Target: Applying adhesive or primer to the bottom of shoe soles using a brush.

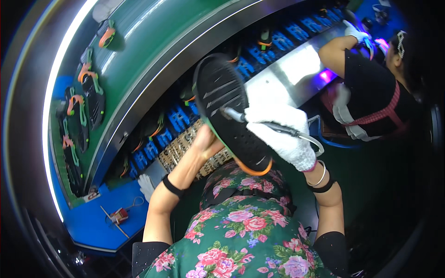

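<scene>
A black sandal (220, 88) with an orange toe or heel edge is held up in front of me, its ridged underside facing me. My bare left hand (207, 142) is closed on its green-edged left side; most fingers are hidden behind it. In a white knitted glove, my right hand (278, 127) is wrapped round a grey pen-shaped tool (278, 128) with a pale cable running back past the wrist. The tool's brownish tip meets the sole near its middle, or hovers just over it; I cannot tell which.
Several black, orange and green sandals (76, 113) lie on a green belt (153, 32) at the left. Blue racks (178, 118) line the bench beyond the sandal. A blue side table (99, 222) bears a small red object (119, 216). At right a co-worker (371, 88) sits by purple light.
</scene>
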Motion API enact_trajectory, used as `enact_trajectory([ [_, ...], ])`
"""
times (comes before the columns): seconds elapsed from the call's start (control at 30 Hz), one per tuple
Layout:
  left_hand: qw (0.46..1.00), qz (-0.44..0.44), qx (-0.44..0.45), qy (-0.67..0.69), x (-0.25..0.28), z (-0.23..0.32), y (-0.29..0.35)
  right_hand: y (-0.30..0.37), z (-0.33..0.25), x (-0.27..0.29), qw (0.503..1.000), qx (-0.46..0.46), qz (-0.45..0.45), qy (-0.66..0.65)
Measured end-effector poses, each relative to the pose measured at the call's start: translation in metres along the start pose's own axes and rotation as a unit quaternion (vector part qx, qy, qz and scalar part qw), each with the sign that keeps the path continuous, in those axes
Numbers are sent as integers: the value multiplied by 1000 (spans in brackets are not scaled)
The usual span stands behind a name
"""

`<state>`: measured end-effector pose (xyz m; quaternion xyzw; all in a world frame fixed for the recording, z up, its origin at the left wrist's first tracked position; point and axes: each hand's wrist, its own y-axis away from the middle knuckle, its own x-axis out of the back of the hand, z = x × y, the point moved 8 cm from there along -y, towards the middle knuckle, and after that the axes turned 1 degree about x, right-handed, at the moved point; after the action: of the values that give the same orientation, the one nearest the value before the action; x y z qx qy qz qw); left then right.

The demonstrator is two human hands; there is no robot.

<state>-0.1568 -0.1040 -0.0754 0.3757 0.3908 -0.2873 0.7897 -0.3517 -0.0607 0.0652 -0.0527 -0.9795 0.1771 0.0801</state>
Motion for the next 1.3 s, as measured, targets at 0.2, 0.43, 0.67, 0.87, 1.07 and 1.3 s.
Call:
enact_trajectory([
  [0.2, 964, 80, 68, -243, 12, -6, 25, 10, -24, -5, 991, 99, -54, 71],
  [0.43, 973, -42, -14, 228, -30, 2, 30, 24, -43, -5, 984, 137, -10, 115],
  [0.67, 963, -99, -9, 251, -24, -6, 35, 13, -58, 9, 980, 140, 58, 125],
  [0.87, 940, -186, 82, 275, -82, -32, 32, 3, -69, 14, 977, 147, 48, 149],
  [1.07, 901, -219, 35, 373, -79, -35, 17, -4, -75, 23, 972, 143, 73, 171],
  [1.3, 938, -184, 6, 295, -73, -51, -2, -19, -86, 20, 935, 207, 56, 283],
])
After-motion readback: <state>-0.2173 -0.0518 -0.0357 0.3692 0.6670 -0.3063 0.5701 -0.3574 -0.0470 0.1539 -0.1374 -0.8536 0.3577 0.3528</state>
